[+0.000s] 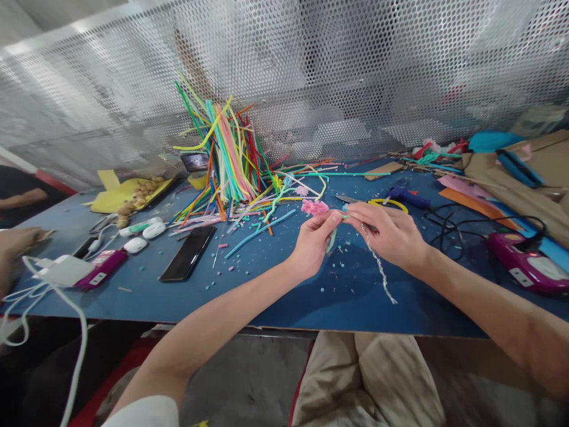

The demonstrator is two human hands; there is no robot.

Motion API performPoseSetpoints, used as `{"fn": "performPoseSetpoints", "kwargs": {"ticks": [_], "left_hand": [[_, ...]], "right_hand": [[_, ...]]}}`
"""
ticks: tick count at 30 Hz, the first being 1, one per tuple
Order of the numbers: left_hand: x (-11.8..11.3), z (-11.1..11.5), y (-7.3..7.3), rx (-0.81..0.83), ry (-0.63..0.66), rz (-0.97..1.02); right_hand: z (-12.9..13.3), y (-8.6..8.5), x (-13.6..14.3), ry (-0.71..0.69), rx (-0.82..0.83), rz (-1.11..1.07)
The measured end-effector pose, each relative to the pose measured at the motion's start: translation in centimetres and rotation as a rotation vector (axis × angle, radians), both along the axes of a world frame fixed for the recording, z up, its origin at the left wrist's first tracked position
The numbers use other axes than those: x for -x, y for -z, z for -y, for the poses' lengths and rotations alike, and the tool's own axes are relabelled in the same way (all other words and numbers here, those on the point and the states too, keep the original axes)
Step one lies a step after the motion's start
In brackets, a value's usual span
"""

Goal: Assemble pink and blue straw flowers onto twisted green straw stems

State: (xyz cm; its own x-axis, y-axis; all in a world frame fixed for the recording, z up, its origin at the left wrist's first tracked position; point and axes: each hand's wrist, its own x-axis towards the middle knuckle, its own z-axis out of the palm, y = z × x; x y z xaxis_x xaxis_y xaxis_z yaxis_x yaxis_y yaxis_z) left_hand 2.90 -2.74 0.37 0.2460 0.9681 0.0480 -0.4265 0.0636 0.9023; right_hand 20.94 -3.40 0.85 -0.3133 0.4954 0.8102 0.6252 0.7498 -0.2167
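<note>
Just above the blue table, both my hands are close together, working on a pipe-cleaner piece. My left hand pinches a light green pipe cleaner, its thumb on top. A fluffy pink pipe-cleaner flower shows beyond the left fingers. The fingertips of my right hand are closed on the same green strand, nearly touching the left thumb. From under the right fingers hangs a twisted whitish strand; its upper end is hidden. A small blue bit shows by the right fingertips. Scissors lie just behind that hand.
A large bundle of coloured pipe cleaners stands at the back. A black phone, earbud cases and a purple power strip lie left. Right are a blue glue gun, cables and another purple strip. Another person's hand is far left.
</note>
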Motion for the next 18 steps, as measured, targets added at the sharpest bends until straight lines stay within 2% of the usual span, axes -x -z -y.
{"fn": "performPoseSetpoints", "kwargs": {"ticks": [5,13,18], "left_hand": [[-0.07,0.0,0.16,-0.07,-0.049,-0.01],[-0.34,-0.06,0.18,-0.055,-0.02,0.089],[-0.17,-0.12,0.11,-0.046,-0.002,0.084]], "right_hand": [[0.68,-0.75,0.71,0.006,0.01,-0.019],[0.43,-0.82,0.75,0.028,-0.172,0.049],[0.47,-0.92,0.56,0.006,-0.165,0.109]]}}
